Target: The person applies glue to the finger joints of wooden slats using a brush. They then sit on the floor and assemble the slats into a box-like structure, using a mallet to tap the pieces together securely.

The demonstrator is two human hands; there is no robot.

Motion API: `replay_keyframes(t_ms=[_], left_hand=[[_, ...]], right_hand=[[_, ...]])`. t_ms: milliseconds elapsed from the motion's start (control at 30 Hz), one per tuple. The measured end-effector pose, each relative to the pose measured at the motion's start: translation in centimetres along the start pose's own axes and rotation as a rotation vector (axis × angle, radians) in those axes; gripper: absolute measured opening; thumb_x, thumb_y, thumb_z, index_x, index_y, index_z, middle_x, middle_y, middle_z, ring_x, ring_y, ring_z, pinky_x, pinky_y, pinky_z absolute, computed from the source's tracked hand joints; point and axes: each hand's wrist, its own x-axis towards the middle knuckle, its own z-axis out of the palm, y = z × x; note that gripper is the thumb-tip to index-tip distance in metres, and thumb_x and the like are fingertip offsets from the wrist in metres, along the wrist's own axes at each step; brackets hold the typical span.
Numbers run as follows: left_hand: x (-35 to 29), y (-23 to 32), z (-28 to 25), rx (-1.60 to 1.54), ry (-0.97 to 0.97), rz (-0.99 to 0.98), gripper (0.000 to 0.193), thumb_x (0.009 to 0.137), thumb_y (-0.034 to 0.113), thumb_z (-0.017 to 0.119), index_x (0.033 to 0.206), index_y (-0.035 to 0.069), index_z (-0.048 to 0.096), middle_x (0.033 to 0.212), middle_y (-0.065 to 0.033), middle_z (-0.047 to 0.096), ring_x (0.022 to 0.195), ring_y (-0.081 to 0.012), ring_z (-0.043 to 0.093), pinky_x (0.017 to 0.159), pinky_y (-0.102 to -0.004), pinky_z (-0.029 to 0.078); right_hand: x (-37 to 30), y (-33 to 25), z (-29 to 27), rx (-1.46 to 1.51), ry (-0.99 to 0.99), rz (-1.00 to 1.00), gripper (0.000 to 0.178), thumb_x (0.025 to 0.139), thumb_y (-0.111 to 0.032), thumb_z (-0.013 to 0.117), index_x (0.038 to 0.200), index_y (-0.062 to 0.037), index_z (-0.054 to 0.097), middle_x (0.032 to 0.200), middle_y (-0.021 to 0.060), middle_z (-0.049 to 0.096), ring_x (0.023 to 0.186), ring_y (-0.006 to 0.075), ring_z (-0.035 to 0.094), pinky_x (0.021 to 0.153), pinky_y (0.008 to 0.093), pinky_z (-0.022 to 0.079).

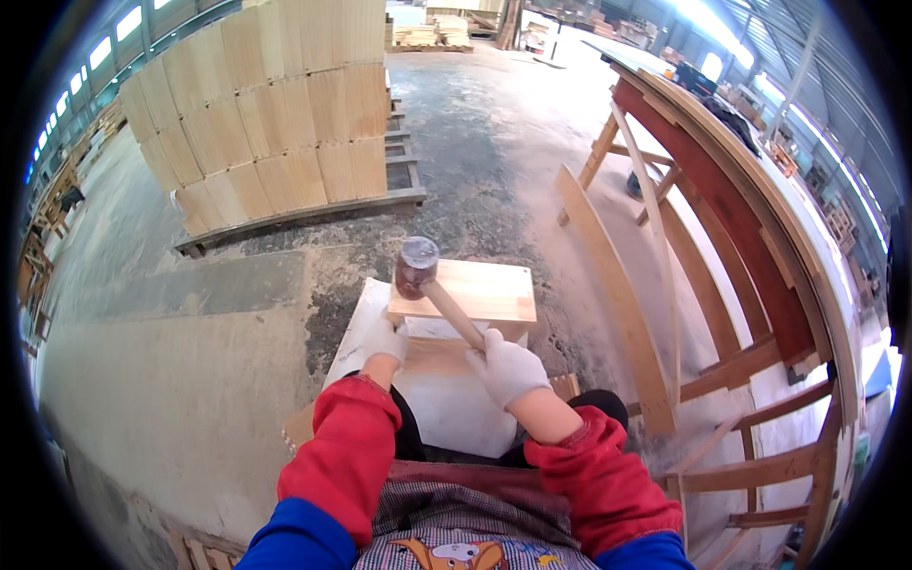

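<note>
My right hand [511, 369], in a white glove, is closed round the wooden handle of a mallet [415, 275]. The mallet's thick dark head, pale on its upper face, is over the left part of a small box-like piece of light wood [489, 290]. Whether the head touches the wood, I cannot tell. At the near left corner of that wooden piece, my gloved left hand [385, 342] grips its side; some fingers are hidden. The piece rests on a pale, white-covered work surface [451, 408] between my knees.
Ahead to the left, a tall stack of light wooden boxes or panels [275, 104] stands on a pallet [304, 217]. Along the right runs a long wooden table [736, 180], with boards [613, 294] leaning by its legs. More timber [432, 35] lies at the back.
</note>
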Motion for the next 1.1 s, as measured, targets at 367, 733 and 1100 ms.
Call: replay_keyframes(t_ms=[367,733,1100], left_hand=[[1.3,-2.4,-0.6,-0.284,0.072,0.115,0.031,0.074,0.018,0.069,0.099,0.0,0.062,0.085,-0.0141,0.065,0.077,-0.0229,0.062,0.071,-0.0349,0.048],[6.3,-6.1,2.6,-0.347,0.079,0.127,0.057,0.077,-0.001,0.054,0.132,0.006,0.041,0.11,-0.0118,0.06,0.093,-0.0205,0.058,0.082,-0.0284,0.044],[9.5,-6.7,3.7,-0.333,0.096,0.076,0.056,0.079,-0.001,0.051,0.133,0.009,0.041,0.116,-0.0129,0.059,0.102,-0.0238,0.057,0.085,-0.0298,0.043]], right_hand=[[-5.0,2.9,3.1,1.004,-0.232,0.166,0.026,0.085,-0.032,0.058,0.089,-0.0065,0.051,0.065,0.006,0.054,0.049,0.0179,0.053,0.045,0.0331,0.044],[-26.1,10.6,-12.8,1.367,0.571,0.228,0.031,0.085,-0.014,0.059,0.111,-0.0005,0.049,0.063,0.0018,0.049,0.044,0.0086,0.043,0.039,0.0217,0.032],[-40.2,23.4,-22.6,1.411,1.591,0.244,0.016,0.089,-0.031,0.057,0.092,-0.0154,0.054,0.06,-0.0026,0.051,0.044,0.0091,0.045,0.036,0.0229,0.034]])
